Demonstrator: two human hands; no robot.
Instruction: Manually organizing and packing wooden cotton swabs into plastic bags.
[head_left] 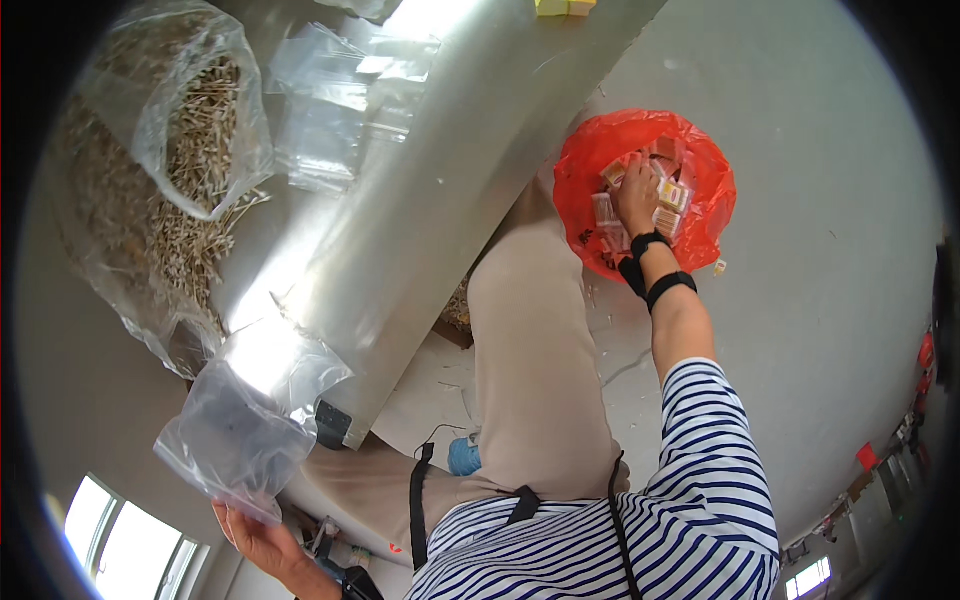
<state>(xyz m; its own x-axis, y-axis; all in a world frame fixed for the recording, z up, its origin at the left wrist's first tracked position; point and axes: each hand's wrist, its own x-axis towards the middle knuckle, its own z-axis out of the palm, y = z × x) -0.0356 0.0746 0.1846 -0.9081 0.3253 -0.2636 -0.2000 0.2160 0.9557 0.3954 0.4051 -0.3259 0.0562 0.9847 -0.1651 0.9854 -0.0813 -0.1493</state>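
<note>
My left hand (262, 548), at the lower left, pinches the edge of a clear plastic bag (235, 430). The bag looks thin and creased and hangs over the near end of the metal table. At the upper right my right hand (636, 196) reaches into a red plastic bag (712, 228). Its fingers are stretched out over several small clear boxes (672, 194), touching those under them. Their tips are partly lost among the boxes, and I see no box lifted.
A large clear sack of thin wooden sticks (205, 130) lies on the metal table (440, 170) at the left. Flat clear bags (325, 115) lie beside it, with a yellow item (566, 7) at the far edge. The red bag stands on the grey floor (820, 250) beside my knee.
</note>
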